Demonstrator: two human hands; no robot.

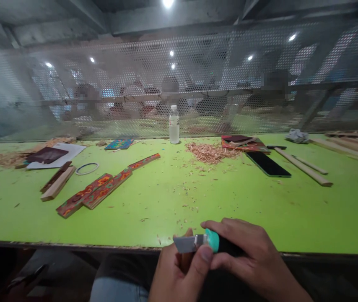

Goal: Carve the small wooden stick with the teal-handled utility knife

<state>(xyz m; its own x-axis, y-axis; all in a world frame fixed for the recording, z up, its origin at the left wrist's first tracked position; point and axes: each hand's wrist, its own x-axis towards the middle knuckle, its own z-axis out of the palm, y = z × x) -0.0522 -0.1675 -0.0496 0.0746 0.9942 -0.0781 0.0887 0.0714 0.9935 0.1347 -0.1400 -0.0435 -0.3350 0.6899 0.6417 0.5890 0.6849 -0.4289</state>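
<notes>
My right hand [250, 245] is wrapped round the black and teal handle of a knife [187, 244] near the table's front edge. Its wide, slanted metal blade points left. Close beside it, my left hand [182, 268] is closed, its fingers curled beneath and behind the blade. The left thumb rests against the knife near the teal collar. Whatever lies within the left fingers is hidden by the blade and the thumb.
Painted wood strips [103, 188], wood pieces [58, 182] and a tape ring [87, 168] lie left on the green table [166, 201]. A water bottle [174, 126] stands before the perforated screen [141, 75]. Shavings [208, 153], a phone [268, 163] and wooden sticks [304, 167] lie right.
</notes>
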